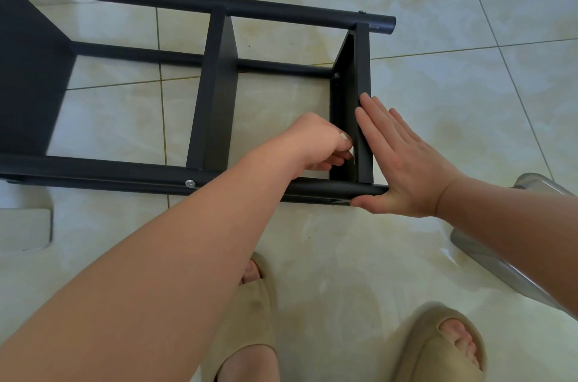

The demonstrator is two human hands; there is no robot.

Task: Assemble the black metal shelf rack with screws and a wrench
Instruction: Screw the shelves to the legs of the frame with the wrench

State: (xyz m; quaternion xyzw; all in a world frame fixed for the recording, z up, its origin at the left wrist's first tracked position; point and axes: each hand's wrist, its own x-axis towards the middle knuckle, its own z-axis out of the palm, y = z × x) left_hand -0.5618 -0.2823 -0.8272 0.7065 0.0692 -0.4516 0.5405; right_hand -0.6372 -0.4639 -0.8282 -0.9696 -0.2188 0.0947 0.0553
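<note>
The left hand (316,143) curls its fingers against the end shelf's (364,68) inner face, though I can't tell whether they pinch a screw. The right hand (403,162) presses flat and open on its outer face. With the rack (215,100) lying sideways on the tiles (453,84), I'd brace that palm squarely so the holes line up.

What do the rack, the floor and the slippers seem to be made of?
Rack: likely metal with a matte black coating; thin round tubes and flat plates, no shine. Floor: glazed ceramic or stone tile; glossy reflections, grout lines. Slippers: probably moulded foam or rubber, matte beige; thick, seamless shape.
</note>
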